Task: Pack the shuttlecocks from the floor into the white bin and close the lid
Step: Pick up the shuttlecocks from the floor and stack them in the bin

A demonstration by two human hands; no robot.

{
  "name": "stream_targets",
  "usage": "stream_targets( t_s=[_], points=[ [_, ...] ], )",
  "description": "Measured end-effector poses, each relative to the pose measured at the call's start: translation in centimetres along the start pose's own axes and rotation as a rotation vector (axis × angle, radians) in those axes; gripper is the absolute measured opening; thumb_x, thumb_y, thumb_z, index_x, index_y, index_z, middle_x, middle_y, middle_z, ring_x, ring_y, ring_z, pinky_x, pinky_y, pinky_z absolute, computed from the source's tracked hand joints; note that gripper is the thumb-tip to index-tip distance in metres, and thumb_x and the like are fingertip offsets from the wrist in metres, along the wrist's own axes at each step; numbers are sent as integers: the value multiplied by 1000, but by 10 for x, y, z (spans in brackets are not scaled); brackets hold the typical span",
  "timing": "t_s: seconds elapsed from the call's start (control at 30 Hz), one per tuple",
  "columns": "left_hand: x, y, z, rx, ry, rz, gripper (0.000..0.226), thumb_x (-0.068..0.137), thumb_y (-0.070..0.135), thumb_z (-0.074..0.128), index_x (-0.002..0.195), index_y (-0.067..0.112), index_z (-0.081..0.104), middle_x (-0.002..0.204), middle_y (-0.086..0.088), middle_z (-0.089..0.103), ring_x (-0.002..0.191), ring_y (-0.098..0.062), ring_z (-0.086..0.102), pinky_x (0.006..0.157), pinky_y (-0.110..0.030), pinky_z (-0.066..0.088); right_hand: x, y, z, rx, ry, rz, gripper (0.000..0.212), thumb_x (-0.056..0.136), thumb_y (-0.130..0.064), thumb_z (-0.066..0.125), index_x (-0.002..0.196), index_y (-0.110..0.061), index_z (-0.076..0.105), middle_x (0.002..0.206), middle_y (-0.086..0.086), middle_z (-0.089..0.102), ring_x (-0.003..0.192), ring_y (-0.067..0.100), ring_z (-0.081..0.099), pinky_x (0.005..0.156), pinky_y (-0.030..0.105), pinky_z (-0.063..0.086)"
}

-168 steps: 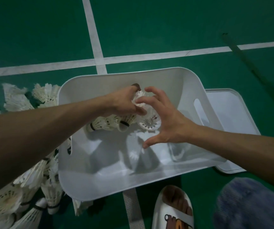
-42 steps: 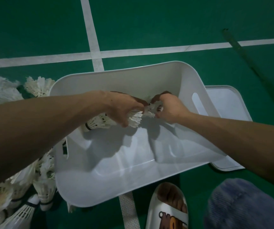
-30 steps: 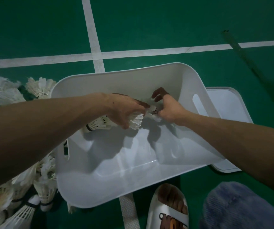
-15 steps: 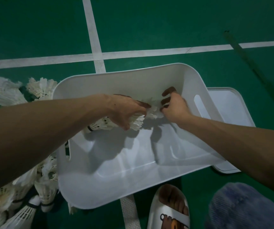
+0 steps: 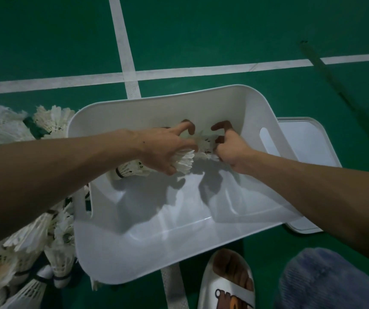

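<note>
The white bin [image 5: 147, 259] stands open on the green court floor, tilted toward me. Both my hands reach into its far end. My left hand [image 5: 165, 148] grips a white shuttlecock [image 5: 184, 162] by its feathers, index finger raised. Under my left wrist lies another shuttlecock [image 5: 132, 170], its cork pointing left. My right hand [image 5: 229, 148] curls its fingers round a shuttlecock [image 5: 205, 142] between the two hands. The bin's lid [image 5: 306, 143] lies flat on the floor to the right, partly under the bin.
Several loose shuttlecocks [image 5: 34, 239] are heaped on the floor left of the bin, with more at the far left [image 5: 49, 119]. My foot in a white slipper [image 5: 228, 284] and a blue-clad knee [image 5: 332, 282] are at the bottom right. White court lines [image 5: 125, 56] cross behind the bin.
My left hand's index finger has lifted off the shuttlecocks. My right hand stays at the same spot, its fingers working at the shuttlecock. The bin has not moved.
</note>
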State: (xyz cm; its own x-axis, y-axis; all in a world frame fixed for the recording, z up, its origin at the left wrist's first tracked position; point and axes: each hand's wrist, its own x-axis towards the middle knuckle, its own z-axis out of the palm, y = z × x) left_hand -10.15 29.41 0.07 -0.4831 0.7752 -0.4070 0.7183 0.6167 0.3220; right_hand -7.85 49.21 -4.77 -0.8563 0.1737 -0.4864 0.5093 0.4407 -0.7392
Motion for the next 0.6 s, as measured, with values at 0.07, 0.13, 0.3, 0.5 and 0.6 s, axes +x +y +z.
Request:
stream_targets(
  t_s=[0.07, 0.13, 0.3, 0.5, 0.6],
  points=[
    [-6, 1, 0, -34, 7, -3, 67, 80, 33, 70, 137, 32, 37, 137, 2, 21, 91, -15, 45, 81, -24, 38, 0, 0, 0, -29, 6, -25, 53, 80, 20, 41, 112, -22, 40, 114, 15, 58, 100, 23, 57, 68, 24, 51],
    [-10, 0, 3, -76, -52, 1, 68, 78, 30, 71, 138, 28, 39, 130, 0, 36, 101, -16, 48, 85, -25, 40, 1, 0, 0, -38, 1, -43, 54, 80, 21, 40, 115, -20, 40, 115, 14, 57, 102, 24, 57, 71, 26, 50],
    [-12, -5, 16, -45, -99, 12, 73, 73, 23, 73, 139, 21, 41, 142, -3, 35, 127, -18, 39, 103, -21, 32, -4, 1, -2, 44, -63, -37, 60, 80, 26, 35, 121, -18, 39, 103, 15, 60, 85, 20, 57, 43, 12, 41],
    [-10, -10, 21, -54, -90, 23, 74, 71, 23, 74, 137, 20, 42, 145, -5, 33, 132, -19, 36, 106, -26, 33, -4, -1, -5, -188, 18, -154, 48, 82, 11, 57, 118, -16, 43, 106, 10, 57, 97, 24, 59, 76, 27, 52],
    [-11, -10, 21, -86, -88, 32, 73, 72, 21, 74, 137, 18, 42, 145, -6, 32, 132, -19, 35, 105, -21, 30, -8, -5, -9, -263, 60, -181, 50, 80, 2, 69, 120, -15, 44, 108, 8, 55, 100, 25, 57, 88, 36, 52]
  ],
)
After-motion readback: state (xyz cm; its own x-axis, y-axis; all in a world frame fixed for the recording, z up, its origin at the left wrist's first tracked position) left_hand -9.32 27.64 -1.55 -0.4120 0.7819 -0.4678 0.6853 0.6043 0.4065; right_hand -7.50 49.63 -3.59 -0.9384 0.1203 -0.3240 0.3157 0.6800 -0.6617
